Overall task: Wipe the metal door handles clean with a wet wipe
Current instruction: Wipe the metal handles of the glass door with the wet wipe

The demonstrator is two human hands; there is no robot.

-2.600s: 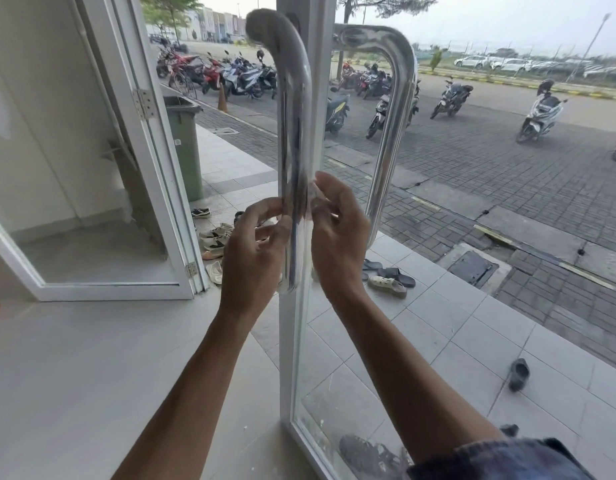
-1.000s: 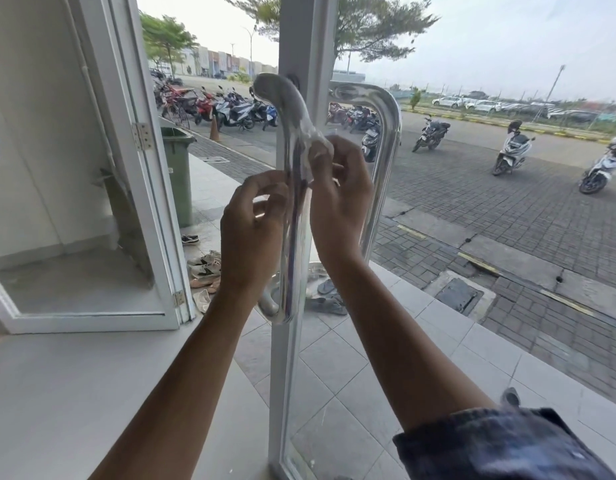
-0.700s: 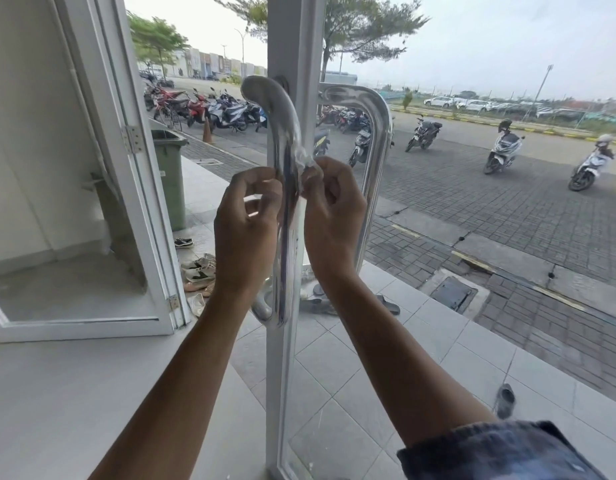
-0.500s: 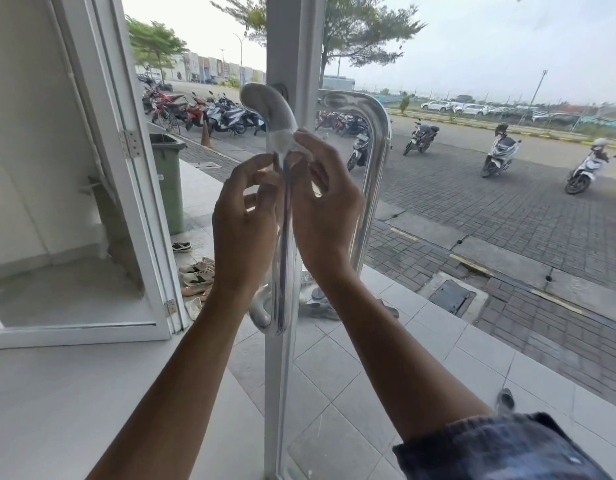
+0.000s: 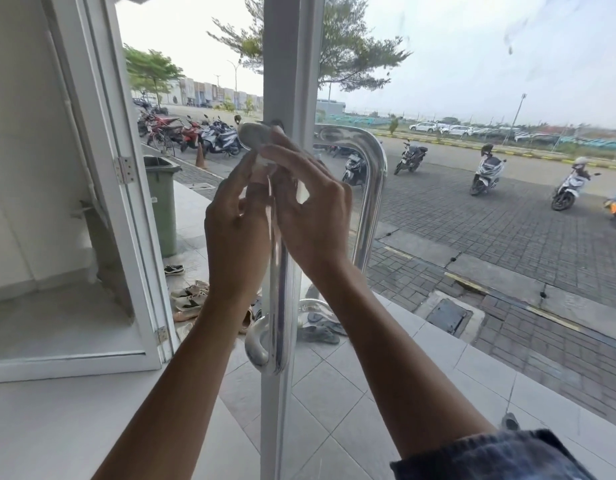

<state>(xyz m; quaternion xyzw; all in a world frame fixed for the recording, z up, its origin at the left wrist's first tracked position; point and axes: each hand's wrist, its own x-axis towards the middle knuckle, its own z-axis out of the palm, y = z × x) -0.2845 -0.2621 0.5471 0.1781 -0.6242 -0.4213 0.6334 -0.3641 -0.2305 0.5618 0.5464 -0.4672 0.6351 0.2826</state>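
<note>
The near metal door handle (image 5: 278, 306) is a chrome bar fixed upright on the white door frame (image 5: 292, 64). A second handle (image 5: 370, 202) sits behind the glass on the outer side. A thin whitish wet wipe (image 5: 265, 161) is wrapped round the near handle just under its top bend. My left hand (image 5: 235, 233) holds the wipe from the left side. My right hand (image 5: 311, 211) pinches it from the right with fingertips near the bend. Both hands hide the upper part of the bar.
An open white door leaf (image 5: 126, 202) stands at the left, with a green bin (image 5: 163, 202) behind it. Several shoes (image 5: 190, 296) lie on the tiled porch outside. Parked motorbikes (image 5: 213, 135) and a paved road lie beyond the glass.
Both hands have slid the wipe up the near handle, from about its middle to just under the top bend. The camera view has tilted upward a little.
</note>
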